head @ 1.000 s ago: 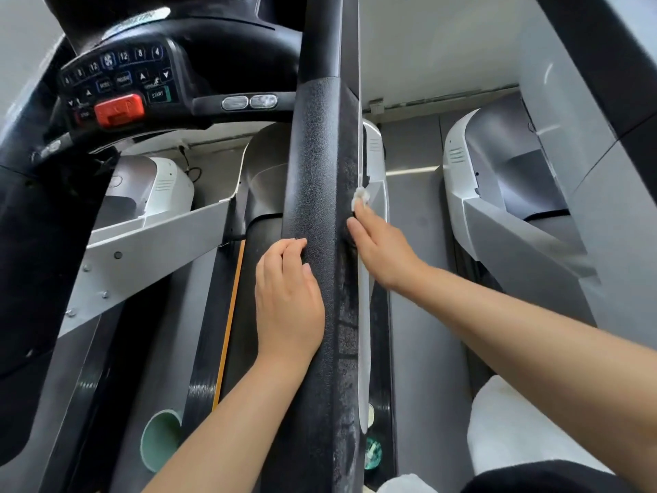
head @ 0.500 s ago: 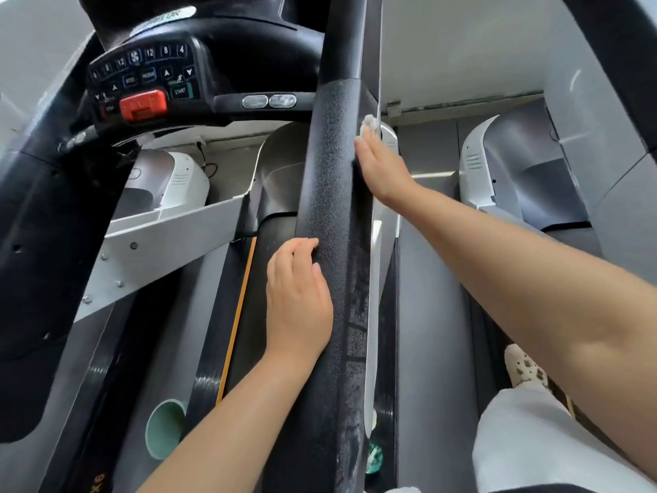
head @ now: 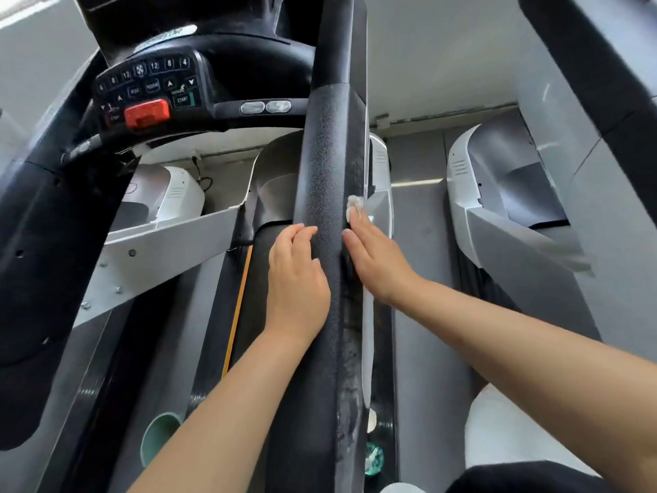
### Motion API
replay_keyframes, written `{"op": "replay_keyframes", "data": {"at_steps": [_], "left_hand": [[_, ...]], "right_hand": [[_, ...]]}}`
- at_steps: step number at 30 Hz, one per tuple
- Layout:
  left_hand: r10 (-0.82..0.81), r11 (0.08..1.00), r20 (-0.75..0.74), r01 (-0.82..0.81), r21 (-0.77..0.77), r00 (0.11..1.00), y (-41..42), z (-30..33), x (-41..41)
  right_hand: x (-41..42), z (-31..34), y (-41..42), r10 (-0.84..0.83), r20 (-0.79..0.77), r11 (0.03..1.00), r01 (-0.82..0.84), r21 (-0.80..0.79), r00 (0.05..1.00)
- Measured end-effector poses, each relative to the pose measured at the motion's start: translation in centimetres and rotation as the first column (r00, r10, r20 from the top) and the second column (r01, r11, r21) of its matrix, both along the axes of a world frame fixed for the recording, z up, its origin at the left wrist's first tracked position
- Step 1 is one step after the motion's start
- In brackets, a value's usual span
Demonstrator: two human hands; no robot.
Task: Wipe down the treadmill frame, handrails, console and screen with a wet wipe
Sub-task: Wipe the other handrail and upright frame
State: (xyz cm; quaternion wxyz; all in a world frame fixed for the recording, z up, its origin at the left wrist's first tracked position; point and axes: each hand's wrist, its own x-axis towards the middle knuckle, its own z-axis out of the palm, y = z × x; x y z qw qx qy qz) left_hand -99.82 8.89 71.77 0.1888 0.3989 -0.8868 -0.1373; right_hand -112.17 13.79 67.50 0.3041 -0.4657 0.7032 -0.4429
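1. Your right hand (head: 377,257) lies flat against the right side of the handrail (head: 330,215), fingers straight and together, pressing the wipe (head: 354,206) onto it. Only a small white wad shows past your fingertips; the rest is hidden under the palm, so you are pressing it rather than pinching it.
2. Your left hand (head: 297,279) rests on the left side of the same rail, fingers lightly curled over its top. This grip is loose and holds nothing but the rail; I judge it a brace.
3. The two hands sit nearly level, one on each flank, with the black textured rail between them.
4. The relation that matters: the rail's long axis runs away from you, from the bottom of the view up toward the console (head: 149,90). The wipe is at the far end of your right hand, so it leads any stroke toward the console and trails any stroke back.
5. Below your right hand, the rail's right edge looks scuffed and greyish down to the bottom of the view. I judge that stretch to need passes; keep your strokes along the axis, not across.
6. Your right hand is the nearer one to that edge. The console, with its red stop button (head: 146,112), lies up and to the left, closer to your left hand, and shows no wipe on it yet.
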Motion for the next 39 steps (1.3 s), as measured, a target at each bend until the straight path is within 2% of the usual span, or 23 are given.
{"op": "replay_keyframes", "data": {"at_steps": [2, 5, 7, 9, 12, 15, 18, 20, 24, 27, 29, 31, 32, 34, 35, 36, 37, 39], "left_hand": [[-0.031, 0.999, 0.011, 0.031, -0.005, 0.999, 0.5, -0.1, 0.7], [-0.013, 1.000, 0.026, 0.013, 0.009, 1.000, 1.1, -0.4, 1.5], [0.010, 1.000, 0.037, -0.011, 0.015, 0.999, 1.5, -0.7, 1.6], [0.012, 1.000, 0.032, -0.012, -0.005, 0.999, 1.8, -0.9, 1.5], [0.016, 1.000, 0.014, -0.015, -0.015, 1.000, 1.9, -0.9, 1.3], [0.019, 1.000, 0.000, -0.019, 0.008, 1.000, 2.0, -0.9, 1.5], [0.003, 1.000, -0.039, -0.003, 0.016, 0.999, 1.9, -0.8, 1.6], [0.016, 0.999, -0.084, -0.013, 0.044, 0.996, 1.7, -0.7, 1.7], [0.043, 0.996, -0.164, -0.030, 0.080, 0.986, 1.6, -0.6, 2.1], [0.071, 0.990, -0.199, -0.045, 0.136, 0.977, 1.6, -0.3, 2.7], [0.103, 0.981, -0.188, -0.069, 0.183, 0.977, 2.1, 0.0, 3.9], [0.119, 0.974, -0.162, -0.083, 0.210, 0.980, 2.8, 0.1, 5.6], [0.129, 0.969, -0.154, -0.091, 0.231, 0.980, 3.1, 0.1, 6.5], [0.158, 0.949, -0.145, -0.110, 0.294, 0.977, 3.6, 0.2, 7.9], [0.173, 0.937, -0.138, -0.120, 0.329, 0.975, 3.8, 0.4, 8.5], [0.181, 0.926, -0.130, -0.125, 0.355, 0.975, 4.0, 0.5, 8.9], [0.182, 0.921, -0.127, -0.124, 0.368, 0.975, 4.2, 0.7, 9.3], [0.175, 0.923, -0.132, -0.117, 0.366, 0.976, 4.5, 1.0, 9.6]], "right_hand": [[0.9, 0.0, 1.0, 0.000, 0.019, 1.000, 0.001, -0.028, 1.000], [5.2, -1.2, 6.2, 0.118, 0.021, 0.985, -0.115, -0.129, 0.993], [6.4, -1.7, 7.7, 0.154, 0.012, 0.979, -0.151, -0.136, 0.988], [5.1, -1.4, 5.8, 0.112, 0.031, 0.983, -0.106, -0.150, 0.993], [1.1, 0.5, 0.1, -0.005, 0.166, 0.997, 0.018, -0.073, 0.986], [0.4, 0.7, -1.3, -0.049, 0.169, 0.997, 0.060, -0.057, 0.984], [4.6, -0.6, 3.9, 0.062, 0.058, 0.980, -0.050, -0.190, 0.996], [6.2, -1.2, 7.0, 0.153, -0.026, 0.963, -0.155, -0.219, 0.988], [2.1, 1.0, 1.7, 0.138, -0.147, 0.981, -0.155, -0.113, 0.979], [-0.8, 3.3, -3.7, 0.145, -0.330, 0.989, -0.132, 0.063, 0.933], [-0.7, 3.1, -3.0, 0.198, -0.457, 0.980, -0.173, 0.098, 0.867], [1.3, 2.5, 0.8, 0.273, -0.569, 0.949, -0.314, 0.027, 0.776], [2.7, 2.1, 3.2, 0.330, -0.607, 0.906, -0.423, -0.012, 0.723], [4.9, 1.2, 7.2, 0.464, -0.685, 0.776, -0.630, 0.008, 0.562], [4.7, 0.9, 7.8, 0.505, -0.715, 0.727, -0.685, 0.050, 0.484], [3.8, 1.0, 7.4, 0.521, -0.728, 0.706, -0.704, 0.075, 0.446], [3.0, 1.7, 6.2, 0.508, -0.732, 0.733, -0.674, 0.090, 0.454], [1.2, 2.8, 2.8, 0.451, -0.681, 0.847, -0.516, 0.124, 0.576]]}}
